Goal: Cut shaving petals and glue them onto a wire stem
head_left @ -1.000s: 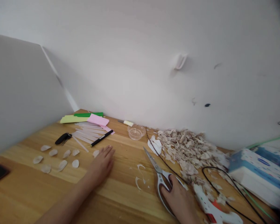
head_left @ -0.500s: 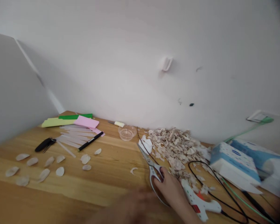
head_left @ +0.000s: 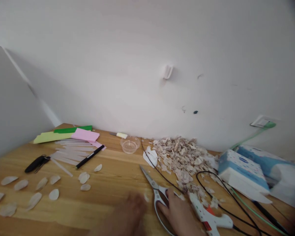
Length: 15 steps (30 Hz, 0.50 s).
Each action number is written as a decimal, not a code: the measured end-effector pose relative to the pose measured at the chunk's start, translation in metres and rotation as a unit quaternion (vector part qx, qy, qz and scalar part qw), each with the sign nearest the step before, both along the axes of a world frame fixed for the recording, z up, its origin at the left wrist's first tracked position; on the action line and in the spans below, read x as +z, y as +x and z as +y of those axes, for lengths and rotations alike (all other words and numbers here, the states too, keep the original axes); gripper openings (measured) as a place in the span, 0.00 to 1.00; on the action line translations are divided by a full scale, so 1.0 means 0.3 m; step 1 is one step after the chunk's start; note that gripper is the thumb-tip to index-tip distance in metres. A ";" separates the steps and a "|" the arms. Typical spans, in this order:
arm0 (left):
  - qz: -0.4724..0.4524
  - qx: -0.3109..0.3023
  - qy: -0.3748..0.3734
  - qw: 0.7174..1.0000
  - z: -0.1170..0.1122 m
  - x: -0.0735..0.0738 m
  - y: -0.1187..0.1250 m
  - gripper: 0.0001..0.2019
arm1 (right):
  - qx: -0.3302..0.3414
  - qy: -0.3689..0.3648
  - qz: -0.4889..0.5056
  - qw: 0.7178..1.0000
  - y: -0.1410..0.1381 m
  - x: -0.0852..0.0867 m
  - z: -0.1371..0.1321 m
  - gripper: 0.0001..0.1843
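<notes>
My right hand is closed on the handles of a pair of scissors, whose blades point away towards the wall, close together. Just left of it, my left hand is smeared by motion over the wooden table, so its fingers cannot be made out. A small pale scrap lies between that hand and the scissors. Beside my right hand is a white hot glue gun with a red trigger. Several pale, petal-like pieces are spread over the left of the table.
A heap of pale flakes lies against the wall, beside a white crumpled piece. Further left are a clear plastic dish, a black pen, glue sticks and coloured paper. Tissue packs and cables sit right.
The view has shifted slightly, moving table objects left and down. My right hand and the scissors sit a little lower and nearer. My left hand has risen into view, still blurred.
</notes>
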<state>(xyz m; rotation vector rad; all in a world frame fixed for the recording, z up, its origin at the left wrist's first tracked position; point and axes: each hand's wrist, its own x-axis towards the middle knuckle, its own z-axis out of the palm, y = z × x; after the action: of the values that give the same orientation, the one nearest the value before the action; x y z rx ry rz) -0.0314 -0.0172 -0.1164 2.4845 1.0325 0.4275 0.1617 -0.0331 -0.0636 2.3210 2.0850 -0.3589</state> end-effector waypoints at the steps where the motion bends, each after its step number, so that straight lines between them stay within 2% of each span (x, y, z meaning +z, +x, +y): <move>1: 0.006 -0.096 -0.008 0.995 -0.029 -0.016 0.021 0.15 | 0.002 -0.003 -0.008 1.000 -0.009 0.000 -0.003 0.11; 2: 0.008 -0.154 -0.015 0.988 -0.049 -0.022 0.033 0.14 | 0.007 -0.007 -0.016 1.000 -0.019 0.002 -0.005 0.12; 3: 0.008 -0.183 -0.018 0.983 -0.061 -0.013 0.036 0.13 | 0.014 -0.010 -0.024 1.000 -0.028 0.006 -0.008 0.13; 5: 0.034 -0.140 -0.033 0.989 -0.063 0.052 0.012 0.10 | 0.032 -0.018 -0.039 0.999 -0.042 0.025 -0.011 0.13; 8: 0.047 0.000 -0.042 0.998 -0.054 0.217 -0.064 0.18 | 0.062 -0.016 -0.050 0.997 -0.042 0.077 0.007 0.14; 10: 0.073 0.041 -0.071 0.994 -0.059 0.305 -0.104 0.17 | 0.076 0.012 -0.061 0.995 -0.031 0.113 0.047 0.13; 11: 0.066 0.056 -0.075 0.993 -0.064 0.329 -0.116 0.15 | 0.068 0.026 -0.071 0.995 -0.024 0.126 0.076 0.11; 13: 0.051 0.101 -0.076 0.991 -0.074 0.338 -0.126 0.12 | 0.050 0.054 -0.089 0.993 -0.013 0.130 0.142 0.11; 15: 0.027 0.145 -0.090 0.985 -0.079 0.311 -0.128 0.11 | 0.032 0.063 -0.104 0.992 -0.006 0.106 0.207 0.16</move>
<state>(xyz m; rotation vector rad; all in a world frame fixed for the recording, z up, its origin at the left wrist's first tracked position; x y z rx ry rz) -0.0698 -0.0408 -0.0232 2.2045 1.3972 0.3363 0.1599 0.0290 -0.0319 2.2368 2.1292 0.0168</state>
